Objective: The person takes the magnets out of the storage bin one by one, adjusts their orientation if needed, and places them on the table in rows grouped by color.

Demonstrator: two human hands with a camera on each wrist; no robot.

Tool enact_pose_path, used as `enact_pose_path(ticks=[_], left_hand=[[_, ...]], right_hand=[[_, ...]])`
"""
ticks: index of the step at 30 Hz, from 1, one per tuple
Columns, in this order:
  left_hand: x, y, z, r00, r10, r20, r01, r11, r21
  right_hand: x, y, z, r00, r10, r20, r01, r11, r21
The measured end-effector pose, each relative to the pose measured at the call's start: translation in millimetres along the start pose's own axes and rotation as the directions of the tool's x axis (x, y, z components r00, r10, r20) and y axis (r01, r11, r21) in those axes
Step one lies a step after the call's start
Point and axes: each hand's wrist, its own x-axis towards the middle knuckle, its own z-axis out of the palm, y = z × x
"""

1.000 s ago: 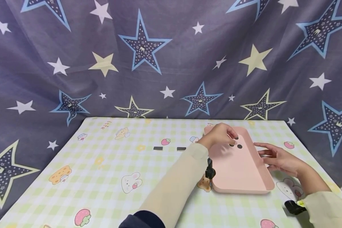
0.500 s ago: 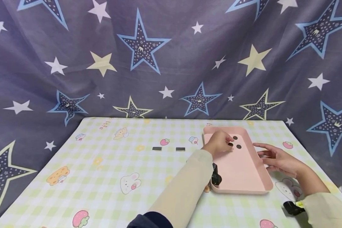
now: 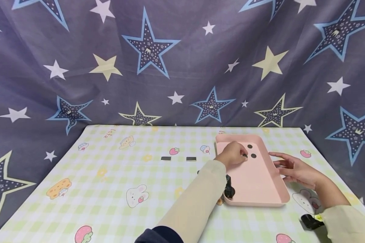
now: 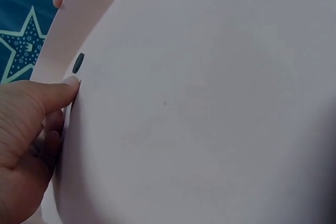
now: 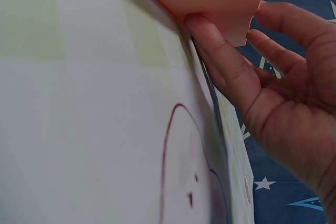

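Observation:
My left hand (image 3: 232, 154) reaches into a shallow pink tray (image 3: 255, 182), its thumb and fingertips pinching a small black disc (image 3: 245, 156) close over the tray floor. The fingers partly hide that disc. Two more black discs lie flat just beyond it, one farther back (image 3: 250, 146) and one to the right (image 3: 253, 156). In the left wrist view, a black disc (image 4: 78, 63) shows past the left thumb. My right hand (image 3: 298, 170) touches the tray's outer right wall with spread, fairly straight fingers; its thumb (image 5: 206, 30) sits low against the wall in the right wrist view.
Left of the tray, two small dark rectangular pieces (image 3: 166, 158) with pale front edges lie on the checked tablecloth (image 3: 109, 209). A dark bit (image 3: 198, 172) peeks out behind the left sleeve. A star-patterned curtain (image 3: 170, 67) hangs behind the table.
My left hand has moved down and slightly toward me inside the tray, bringing its fingertips to the nearest disc. My right hand has stayed at the tray wall. The head view has shifted slightly.

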Motion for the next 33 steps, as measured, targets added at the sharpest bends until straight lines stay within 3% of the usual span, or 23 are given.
enact_pose_path(ticks=[9, 16, 24, 33], left_hand=[[-3.6, 2.2, -2.5, 0.999, 0.042, 0.032, -0.040, 0.998, -0.044], [-3.5, 7.5, -9.1, 0.997, 0.073, 0.036, -0.065, 0.980, -0.189], [2.8, 14.5, -13.9, 0.994, 0.110, 0.005, -0.106, 0.971, -0.212], [-8.1, 17.4, -27.7, 0.994, 0.106, -0.018, -0.108, 0.969, -0.221]], right_hand=[[-0.4, 0, 1, 1.000, 0.006, -0.009, -0.006, 1.000, -0.014], [1.2, 0, 2, 0.999, 0.019, -0.025, -0.020, 0.999, -0.039], [0.7, -1, 2, 0.999, 0.024, -0.039, -0.026, 0.998, -0.053], [1.5, -5, 3, 0.992, 0.075, -0.098, -0.084, 0.992, -0.096]])
